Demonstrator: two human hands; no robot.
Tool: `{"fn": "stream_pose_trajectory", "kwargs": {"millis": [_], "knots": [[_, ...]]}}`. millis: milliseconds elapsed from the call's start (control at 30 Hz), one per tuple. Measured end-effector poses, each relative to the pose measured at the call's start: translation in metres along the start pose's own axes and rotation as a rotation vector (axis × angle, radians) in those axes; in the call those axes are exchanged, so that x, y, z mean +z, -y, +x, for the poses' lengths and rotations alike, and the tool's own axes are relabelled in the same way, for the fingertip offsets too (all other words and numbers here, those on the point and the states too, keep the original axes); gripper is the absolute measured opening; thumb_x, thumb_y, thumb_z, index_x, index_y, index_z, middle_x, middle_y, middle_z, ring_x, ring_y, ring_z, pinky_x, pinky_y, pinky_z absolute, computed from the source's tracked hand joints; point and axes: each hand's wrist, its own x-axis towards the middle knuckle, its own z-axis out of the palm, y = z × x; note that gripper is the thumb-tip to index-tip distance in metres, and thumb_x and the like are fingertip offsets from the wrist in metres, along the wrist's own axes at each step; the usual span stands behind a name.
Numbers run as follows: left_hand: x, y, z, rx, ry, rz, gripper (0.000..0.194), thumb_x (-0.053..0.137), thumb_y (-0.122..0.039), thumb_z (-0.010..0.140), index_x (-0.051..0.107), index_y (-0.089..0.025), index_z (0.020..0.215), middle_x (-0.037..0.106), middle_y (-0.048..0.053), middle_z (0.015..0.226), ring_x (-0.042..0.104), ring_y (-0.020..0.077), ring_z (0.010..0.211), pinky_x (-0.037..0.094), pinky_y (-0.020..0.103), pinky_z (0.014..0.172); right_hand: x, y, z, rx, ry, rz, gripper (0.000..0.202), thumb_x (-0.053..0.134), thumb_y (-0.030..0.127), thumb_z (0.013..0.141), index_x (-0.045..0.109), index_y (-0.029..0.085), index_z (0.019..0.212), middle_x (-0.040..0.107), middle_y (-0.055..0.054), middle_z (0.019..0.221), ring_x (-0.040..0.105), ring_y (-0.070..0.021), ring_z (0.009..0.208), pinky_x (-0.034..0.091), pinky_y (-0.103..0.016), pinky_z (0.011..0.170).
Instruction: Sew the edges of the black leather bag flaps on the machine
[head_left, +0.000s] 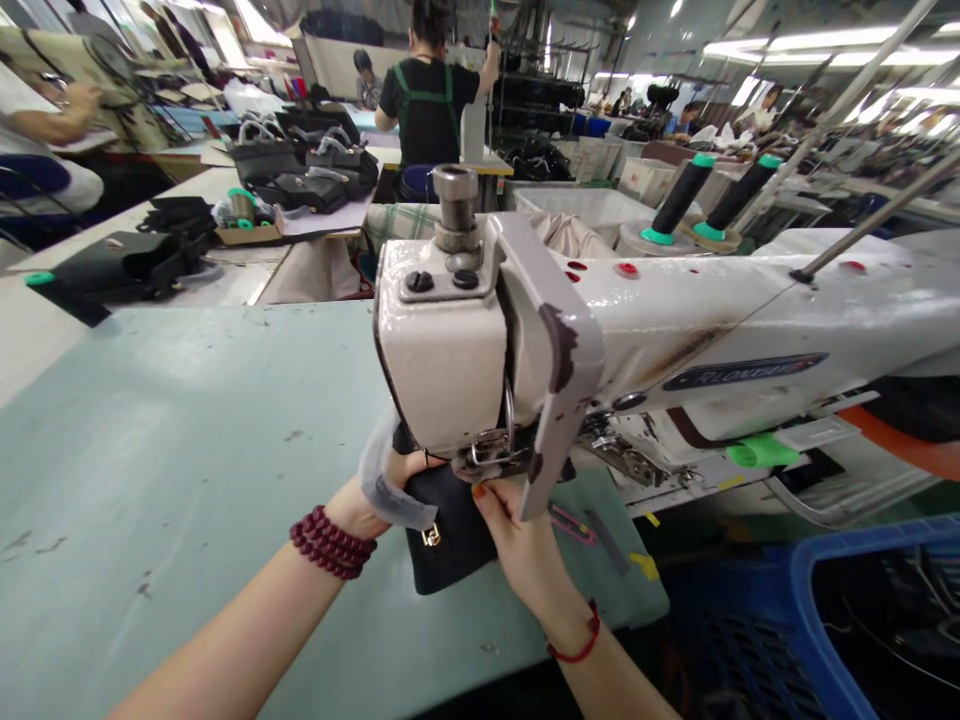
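A black leather bag piece (454,540) with a gold clasp lies under the head of a white sewing machine (442,360). My left hand (367,500), with dark red beads at the wrist, grips its left side near a handle wrapped in pale translucent film (386,485); the fingertips are partly hidden behind the piece and machine head. On the right edge, close to the needle area, my right hand (521,540) pinches the piece between thumb and fingers. Part of that hand is behind the machine's grey guard (562,400).
Scissors with pink handles (574,523) lie right of my right hand on the green table (225,450). A blue basket (802,570) stands at the lower right. Black thread spools (682,200) rise behind the machine. Black bags (300,165) and a person (429,100) are beyond.
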Motion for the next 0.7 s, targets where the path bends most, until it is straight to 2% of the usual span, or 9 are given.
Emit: {"fn": "stream_pose_trajectory", "kwargs": {"millis": [133,233,333,433,600,700], "knots": [[-0.006,-0.004,0.004,-0.026,0.079,-0.004,0.036,0.086,-0.019,0.053,0.078,-0.019,0.088,0.078,0.004,0.083,0.073,0.0241,0.076,0.063,0.030,0.069,0.010,-0.004,-0.004,0.012,-0.049,0.054,0.040,0.045,0.040,0.098,0.063,0.015,0.073,0.065,-0.007,0.077,0.059,-0.0203,0.083,0.045,-0.025,0.071],[-0.010,-0.004,0.008,-0.034,0.101,0.004,0.034,0.088,-0.020,0.053,0.078,-0.020,0.085,0.078,0.004,0.081,0.073,0.0230,0.072,0.063,0.029,0.068,0.013,-0.003,-0.005,0.025,-0.074,0.063,0.040,0.044,0.039,0.097,0.062,0.016,0.070,0.065,-0.008,0.076,0.060,-0.0215,0.085,0.045,-0.024,0.069],[-0.012,-0.003,0.012,-0.058,0.137,0.031,0.037,0.088,-0.023,0.055,0.078,-0.019,0.090,0.078,0.006,0.083,0.074,0.0263,0.078,0.063,0.032,0.071,0.015,0.000,-0.005,0.051,-0.089,0.053,0.039,0.044,0.038,0.097,0.064,0.016,0.073,0.064,-0.007,0.075,0.060,-0.0201,0.079,0.044,-0.023,0.063],[-0.015,-0.003,0.016,-0.023,0.138,0.053,0.038,0.087,-0.025,0.059,0.078,-0.020,0.095,0.078,0.005,0.089,0.073,0.0254,0.083,0.062,0.032,0.076,0.015,0.003,-0.004,0.071,-0.089,0.053,0.038,0.043,0.038,0.097,0.065,0.015,0.076,0.061,-0.006,0.070,0.058,-0.0178,0.069,0.042,-0.022,0.057],[-0.020,-0.003,0.019,-0.042,0.109,0.056,0.032,0.085,-0.027,0.062,0.077,-0.019,0.093,0.077,0.009,0.096,0.070,0.0307,0.101,0.059,0.037,0.088,0.018,0.005,-0.003,0.051,-0.121,0.095,0.038,0.044,0.037,0.096,0.061,0.016,0.071,0.054,-0.003,0.060,0.058,-0.0172,0.065,0.042,-0.022,0.055],[-0.019,-0.005,0.022,-0.072,0.137,0.072,0.036,0.085,-0.030,0.060,0.077,-0.018,0.093,0.077,0.011,0.100,0.067,0.0343,0.110,0.058,0.041,0.090,0.021,0.007,-0.003,0.126,-0.078,0.196,0.039,0.042,0.043,0.097,0.058,0.016,0.074,0.048,0.001,0.055,0.053,-0.0132,0.047,0.037,-0.020,0.042]]}}
